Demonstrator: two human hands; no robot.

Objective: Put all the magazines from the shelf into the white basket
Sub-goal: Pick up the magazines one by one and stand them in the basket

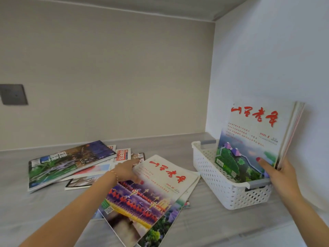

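Observation:
A white perforated basket (229, 193) stands on the shelf at the right, against the side wall. Several magazines stand upright in it, the front one (249, 139) white-topped with red script and a green landscape. My right hand (277, 173) grips the lower right edge of that upright bundle. A similar magazine with red script and a parade photo (147, 196) lies flat in the middle, on top of another. My left hand (126, 171) rests on its upper left corner, fingers curled over the edge. More magazines (67, 161) lie fanned out at the left.
The grey shelf surface (204, 227) runs to a beige back wall and a white side wall at the right. A dark square plate (13, 94) is set in the back wall at the left. The shelf ceiling is overhead.

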